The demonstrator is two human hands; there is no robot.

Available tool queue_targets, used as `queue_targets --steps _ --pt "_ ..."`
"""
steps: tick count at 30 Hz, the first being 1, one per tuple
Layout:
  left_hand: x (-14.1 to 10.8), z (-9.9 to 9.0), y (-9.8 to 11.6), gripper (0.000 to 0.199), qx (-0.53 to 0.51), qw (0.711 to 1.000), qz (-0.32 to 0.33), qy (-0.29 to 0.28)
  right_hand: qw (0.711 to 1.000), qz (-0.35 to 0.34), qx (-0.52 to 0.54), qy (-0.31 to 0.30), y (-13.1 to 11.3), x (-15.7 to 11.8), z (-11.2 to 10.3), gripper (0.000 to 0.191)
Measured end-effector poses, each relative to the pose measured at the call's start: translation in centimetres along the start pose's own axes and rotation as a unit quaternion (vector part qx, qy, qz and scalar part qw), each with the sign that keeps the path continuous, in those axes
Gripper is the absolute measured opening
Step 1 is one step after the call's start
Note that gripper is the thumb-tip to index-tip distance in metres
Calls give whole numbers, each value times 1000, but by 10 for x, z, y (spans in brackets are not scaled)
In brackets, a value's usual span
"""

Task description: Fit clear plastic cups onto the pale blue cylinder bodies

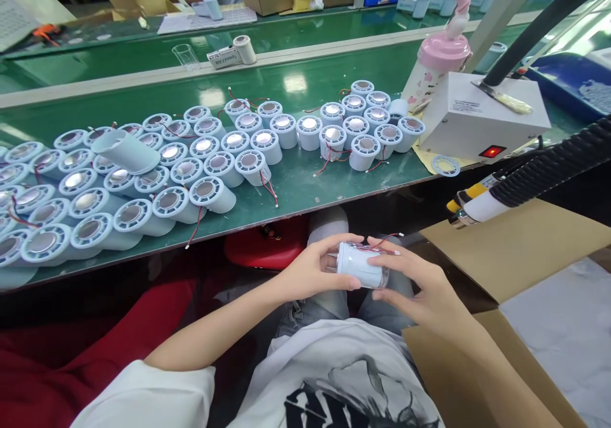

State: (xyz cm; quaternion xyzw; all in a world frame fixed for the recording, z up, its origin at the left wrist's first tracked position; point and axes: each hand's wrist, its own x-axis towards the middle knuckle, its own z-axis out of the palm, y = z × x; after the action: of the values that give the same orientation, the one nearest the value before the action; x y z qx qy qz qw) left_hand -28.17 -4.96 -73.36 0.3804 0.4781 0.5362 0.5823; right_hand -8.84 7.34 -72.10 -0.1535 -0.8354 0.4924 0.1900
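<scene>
A printed white shirt [267, 390] is nearest. Just beyond it, above the lap, the left hand [310, 270] and right hand [427, 288] curl partly closed, gripping opposite ends of a pale-blue cylinder [359, 266] with thin red wires [386, 239]. Farther off, similar cylinders [95, 229] crowd the green counter [305, 192], left and middle; a white box [477, 122] sits right.

The person sitting here has on a loose white T-shirt [267, 377] with a wide short sleeve [157, 393], left hand [310, 270] and right hand [429, 291] bare. Bold black lettering [308, 407], partly cut off, sits beside a sketchy grey drawing [360, 372]; below are faded blue-grey jeans [329, 306]
</scene>
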Motion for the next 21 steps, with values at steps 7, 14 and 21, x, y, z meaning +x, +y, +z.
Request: queue_targets --steps 7,14,21 --pt "-2 -2 11 77 80 995 41 -43 994 75 75 -26 2 -9 -2 38" --pt "-4 -1 15 77 124 986 94 -66 977 129 165 -37 -7 -9 -8 38" --pt "-5 -2 14 79 149 981 106 -70 963 146 220 -60 -10 -6 -9 33"
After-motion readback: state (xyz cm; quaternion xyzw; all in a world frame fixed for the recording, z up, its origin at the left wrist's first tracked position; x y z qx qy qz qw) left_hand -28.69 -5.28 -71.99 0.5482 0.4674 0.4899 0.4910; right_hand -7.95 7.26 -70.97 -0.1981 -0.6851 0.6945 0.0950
